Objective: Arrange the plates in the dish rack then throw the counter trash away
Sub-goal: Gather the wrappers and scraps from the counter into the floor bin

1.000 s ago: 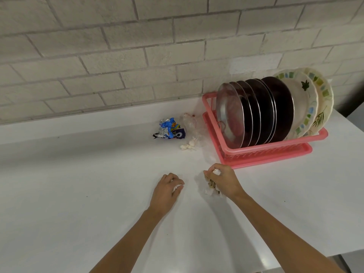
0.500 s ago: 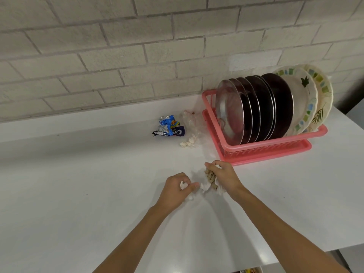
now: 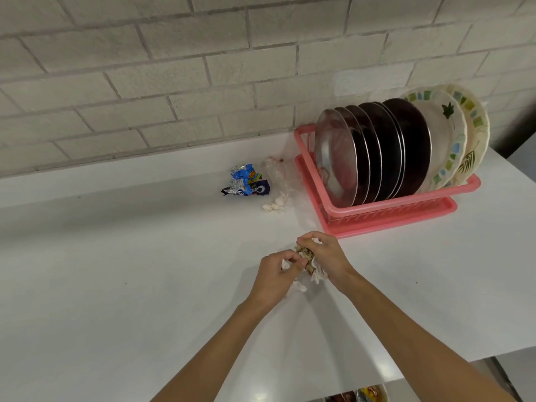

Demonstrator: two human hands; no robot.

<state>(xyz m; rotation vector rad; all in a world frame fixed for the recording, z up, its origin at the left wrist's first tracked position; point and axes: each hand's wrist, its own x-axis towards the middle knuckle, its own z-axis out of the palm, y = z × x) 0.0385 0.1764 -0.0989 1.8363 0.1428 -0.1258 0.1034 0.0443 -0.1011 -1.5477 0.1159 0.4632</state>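
The plates [image 3: 377, 152] stand on edge in the rack [image 3: 391, 210], at 2 o'clock from the hands, so that half looks done; the trash is what is left. The right hand [image 3: 327, 259] has its grip curled tight round a wad [image 3: 306, 253] of white and brownish paper. The left hand [image 3: 275, 274], touching it from 9 o'clock, pinches a tissue bit [image 3: 285, 264] in a closed grip, seemingly feeding it into the wad. A loose scrap [image 3: 300, 286] lies on the worktop [image 3: 116, 271] just below the hands, at 6 o'clock. Well apart at 11 o'clock lie a wrapper [image 3: 246, 184], a clear bag [image 3: 277, 172] and a tissue ball [image 3: 275, 205], near the rack.

The wad already spills out of the right grip, so pieces may drop during the hand-over or the carry. The white scrap on white worktop, and the clear bag, are easy to overlook. Reaching for that far pile with a full fist could shed more.
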